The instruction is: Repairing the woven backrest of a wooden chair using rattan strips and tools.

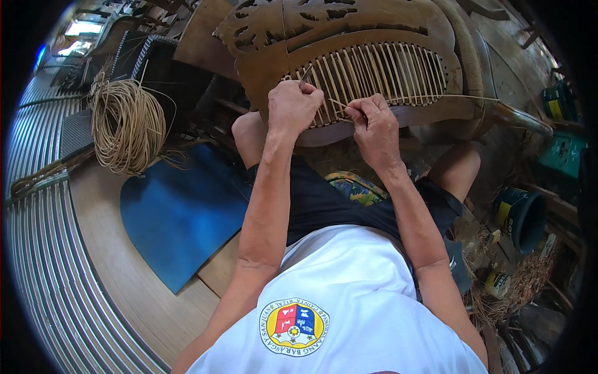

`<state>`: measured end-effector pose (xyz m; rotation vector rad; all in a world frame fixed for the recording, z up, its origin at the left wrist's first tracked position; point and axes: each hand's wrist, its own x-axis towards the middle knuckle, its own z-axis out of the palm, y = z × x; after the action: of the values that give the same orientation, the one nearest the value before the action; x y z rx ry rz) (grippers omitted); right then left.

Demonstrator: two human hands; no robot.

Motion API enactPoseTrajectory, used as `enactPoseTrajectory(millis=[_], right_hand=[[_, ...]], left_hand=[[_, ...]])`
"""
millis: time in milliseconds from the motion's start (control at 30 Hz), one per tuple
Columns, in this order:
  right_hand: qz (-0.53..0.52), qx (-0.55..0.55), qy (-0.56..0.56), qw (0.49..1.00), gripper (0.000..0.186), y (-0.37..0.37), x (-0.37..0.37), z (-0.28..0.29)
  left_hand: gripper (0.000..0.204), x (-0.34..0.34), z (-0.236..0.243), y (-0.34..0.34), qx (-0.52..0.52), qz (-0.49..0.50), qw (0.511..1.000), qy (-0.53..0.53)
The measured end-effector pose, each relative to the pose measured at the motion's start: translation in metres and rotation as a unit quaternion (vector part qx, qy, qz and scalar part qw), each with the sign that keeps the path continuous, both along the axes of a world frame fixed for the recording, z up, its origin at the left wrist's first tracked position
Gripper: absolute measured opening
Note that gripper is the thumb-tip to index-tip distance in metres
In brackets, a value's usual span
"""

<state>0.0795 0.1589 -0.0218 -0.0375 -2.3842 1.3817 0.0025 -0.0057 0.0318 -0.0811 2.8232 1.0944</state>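
Note:
A carved brown wooden chair back [367, 56] lies before me, its oval opening strung with several parallel rattan cane strands [380, 71]. At the left end of the oval, my left hand [293, 105] is closed with thumb and fingers together. A thin, pointed metal-looking piece [306, 73] sticks up from it; its lower part is hidden in the fingers. My right hand [377, 128] pinches a pale cane strand [338, 104] between thumb and forefinger, over the opening's lower left edge. One long cane end [470, 97] stretches past the oval on the right.
A coiled bundle of rattan cane [129, 128] hangs at the left, above a blue sheet [180, 206] on a wooden board [118, 230]. Corrugated metal [56, 268] runs along the left side. Dark buckets [522, 218] and fibre scraps [520, 280] lie at the right.

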Motion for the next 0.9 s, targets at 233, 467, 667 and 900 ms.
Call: enactPoseTrajectory(millis=[233,467,667,900], right_hand=[[0.016,0.092,0.044,0.995,0.005,0.0,-0.001,-0.001],[0.056,0.15,0.061,0.985,0.006,-0.001,-0.004,0.0],[0.064,0.134,0.054,0.987,0.008,-0.001,-0.002,-0.004],[0.047,0.152,0.063,0.985,0.008,-0.005,-0.003,-0.003]], left_hand=[[0.025,0.002,-0.003,0.001,0.021,0.01,1.0,-0.019],[0.023,0.001,-0.012,-0.004,0.087,0.015,0.996,-0.014],[0.027,0.004,0.003,-0.011,0.05,0.036,0.998,-0.033],[0.028,-0.004,-0.001,-0.015,-0.007,-0.005,0.999,-0.035]])
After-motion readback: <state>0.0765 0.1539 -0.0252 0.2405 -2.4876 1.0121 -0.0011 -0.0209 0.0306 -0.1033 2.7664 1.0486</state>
